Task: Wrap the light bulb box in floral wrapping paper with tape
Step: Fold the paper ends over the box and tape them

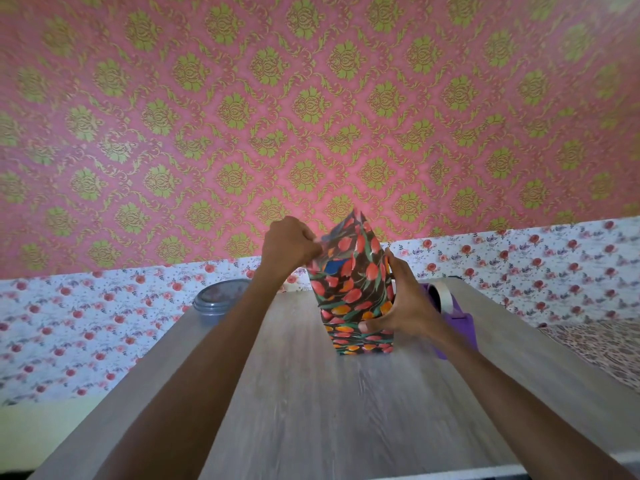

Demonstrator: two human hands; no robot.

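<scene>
The light bulb box stands upright on the wooden table (294, 393), covered in dark floral wrapping paper (353, 292) with red and orange tulips. A small blue patch of the box (337, 266) shows through a gap near the top. The paper's top end sticks up loose in points. My left hand (289, 245) pinches a paper flap at the upper left. My right hand (403, 306) wraps around the box's right side, thumb across the front. A purple tape dispenser (453, 317) with a white roll sits just behind my right hand.
A round lidded plastic container (216, 301) stands at the table's far left corner. Flower-print cloth (69, 323) lies to the left and behind the table, and a leopard-print fabric (602, 344) to the right. A pink patterned wall rises behind.
</scene>
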